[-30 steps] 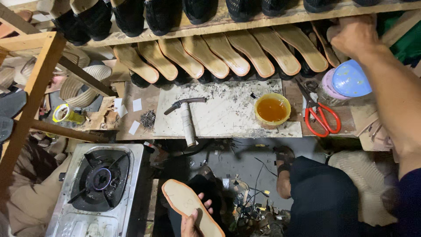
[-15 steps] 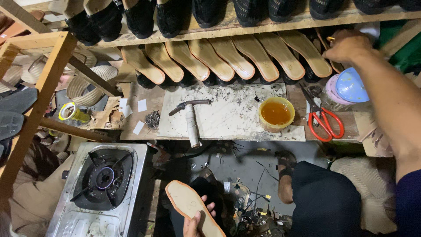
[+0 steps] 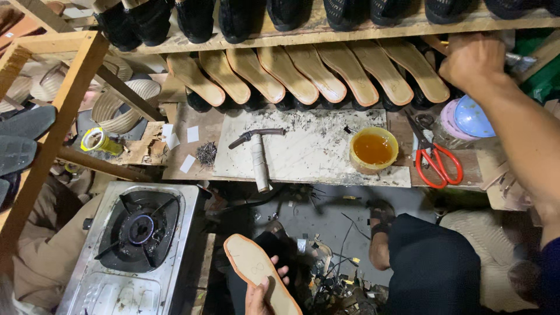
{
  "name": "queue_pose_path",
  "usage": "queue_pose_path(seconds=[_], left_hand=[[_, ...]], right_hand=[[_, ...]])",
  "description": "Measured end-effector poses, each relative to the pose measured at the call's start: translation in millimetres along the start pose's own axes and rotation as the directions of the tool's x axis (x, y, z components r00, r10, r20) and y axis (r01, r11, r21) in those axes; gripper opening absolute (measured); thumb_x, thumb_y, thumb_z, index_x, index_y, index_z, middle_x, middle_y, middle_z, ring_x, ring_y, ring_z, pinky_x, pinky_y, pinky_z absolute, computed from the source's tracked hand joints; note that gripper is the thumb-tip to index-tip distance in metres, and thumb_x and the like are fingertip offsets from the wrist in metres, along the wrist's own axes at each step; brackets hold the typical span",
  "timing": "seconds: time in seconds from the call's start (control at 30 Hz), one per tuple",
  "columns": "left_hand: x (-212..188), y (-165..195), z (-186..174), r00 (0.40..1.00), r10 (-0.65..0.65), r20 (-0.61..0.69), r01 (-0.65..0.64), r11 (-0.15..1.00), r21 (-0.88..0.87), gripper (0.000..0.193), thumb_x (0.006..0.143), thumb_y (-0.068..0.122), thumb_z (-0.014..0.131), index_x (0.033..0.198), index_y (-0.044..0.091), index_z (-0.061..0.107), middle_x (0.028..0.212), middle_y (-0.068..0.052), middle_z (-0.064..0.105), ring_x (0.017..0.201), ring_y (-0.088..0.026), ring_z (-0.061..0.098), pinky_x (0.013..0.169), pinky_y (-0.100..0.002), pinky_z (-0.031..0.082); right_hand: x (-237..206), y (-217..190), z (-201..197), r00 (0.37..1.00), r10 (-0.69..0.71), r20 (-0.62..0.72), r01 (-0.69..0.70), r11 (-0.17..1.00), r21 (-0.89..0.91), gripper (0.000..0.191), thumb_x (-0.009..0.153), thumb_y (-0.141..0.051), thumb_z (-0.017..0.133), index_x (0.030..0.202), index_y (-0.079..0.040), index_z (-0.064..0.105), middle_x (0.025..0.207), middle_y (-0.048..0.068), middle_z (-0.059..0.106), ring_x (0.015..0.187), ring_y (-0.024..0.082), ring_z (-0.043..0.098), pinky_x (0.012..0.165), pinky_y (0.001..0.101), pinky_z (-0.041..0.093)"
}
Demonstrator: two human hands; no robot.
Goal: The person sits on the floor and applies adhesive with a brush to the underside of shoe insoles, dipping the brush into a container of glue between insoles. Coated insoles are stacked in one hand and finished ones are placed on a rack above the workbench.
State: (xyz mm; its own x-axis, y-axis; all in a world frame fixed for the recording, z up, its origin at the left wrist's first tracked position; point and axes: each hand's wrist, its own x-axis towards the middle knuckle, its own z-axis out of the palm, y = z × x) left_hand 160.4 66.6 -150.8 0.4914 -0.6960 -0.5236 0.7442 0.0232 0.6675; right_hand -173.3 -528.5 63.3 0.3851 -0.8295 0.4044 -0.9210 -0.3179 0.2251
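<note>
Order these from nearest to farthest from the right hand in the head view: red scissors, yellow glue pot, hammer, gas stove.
Measured from the right hand, up at the shelf:
1. Red scissors, just below it on the bench's right side.
2. Yellow glue pot, left of the scissors.
3. Hammer, mid-bench.
4. Gas stove, low on the far left.

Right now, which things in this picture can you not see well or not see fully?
- Head view: whatever the right hand grips at the shelf is hidden by the closed fingers.
- The left hand holding the insole is cut off by the bottom edge.
- The shoes on the top shelf are cut off by the upper edge.
- The floor scraps are too small and dark to tell apart.
</note>
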Motion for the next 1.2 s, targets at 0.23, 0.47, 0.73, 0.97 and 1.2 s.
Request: queue_pose_path(seconds=[0.23,0.47,0.73,0.97,1.2], left_hand=[[-2.4,3.7,7.0,1.0,-0.024,-0.015,0.024,1.0,-0.015,0.072,0.084,0.012,0.052,0.152,0.0,0.032,0.139,-0.027,0.058,0.11,-0.038,0.067,0.088,-0.05,0.058],[-6.0,4.7,13.9,1.0,0.022,-0.002,-0.022,0.999,-0.026,0.071,0.085,0.013,0.053,0.152,-0.001,0.033,0.138,-0.028,0.058,0.108,-0.039,0.068,0.085,-0.049,0.058],[-17.4,15.6,24.1,0.999,-0.004,-0.039,0.004,1.0,-0.019,0.068,0.089,0.024,0.047,0.152,-0.001,0.034,0.141,-0.026,0.057,0.109,-0.037,0.067,0.087,-0.047,0.057],[-44.5,36.8,48.2,1.0,0.01,0.029,-0.011,0.999,0.033,0.068,0.089,0.022,0.044,0.152,-0.001,0.033,0.142,-0.023,0.057,0.109,-0.036,0.068,0.083,-0.043,0.059],[-70.6,45.3,68.2,0.988,-0.107,0.113,0.095,0.99,0.107,0.076,0.083,0.013,0.047,0.158,0.017,0.031,0.135,-0.017,0.058,0.103,-0.033,0.069,0.076,-0.041,0.058]], right_hand=[[-38.6,2.2,-7.9,0.989,-0.139,0.04,0.144,0.976,-0.162,0.022,0.094,-0.013,0.066,0.111,0.0,0.07,0.094,0.022,0.076,0.089,0.035,0.075,0.077,0.047,0.059],[-41.1,21.1,-4.9,0.986,-0.124,0.111,0.127,0.992,-0.025,0.022,0.086,-0.028,0.074,0.098,-0.009,0.077,0.098,0.02,0.076,0.097,0.038,0.074,0.084,0.05,0.058],[-44.8,36.8,-30.5,0.995,0.003,-0.099,0.026,0.955,0.295,0.025,0.11,-0.031,0.068,0.105,-0.007,0.071,0.092,0.019,0.073,0.087,0.037,0.072,0.08,0.0473,0.056],[-97.0,33.7,-106.2,0.991,0.123,0.051,-0.119,0.65,0.751,0.036,0.115,-0.032,0.061,0.118,0.003,0.063,0.093,0.015,0.071,0.08,0.019,0.068,0.076,0.0361,0.053],[-163.5,10.5,-145.5,0.912,0.004,0.409,-0.4,0.225,0.889,0.042,0.113,-0.039,0.043,0.123,-0.004,0.064,0.102,0.015,0.075,0.066,0.019,0.066,0.055,0.0311,0.051]])
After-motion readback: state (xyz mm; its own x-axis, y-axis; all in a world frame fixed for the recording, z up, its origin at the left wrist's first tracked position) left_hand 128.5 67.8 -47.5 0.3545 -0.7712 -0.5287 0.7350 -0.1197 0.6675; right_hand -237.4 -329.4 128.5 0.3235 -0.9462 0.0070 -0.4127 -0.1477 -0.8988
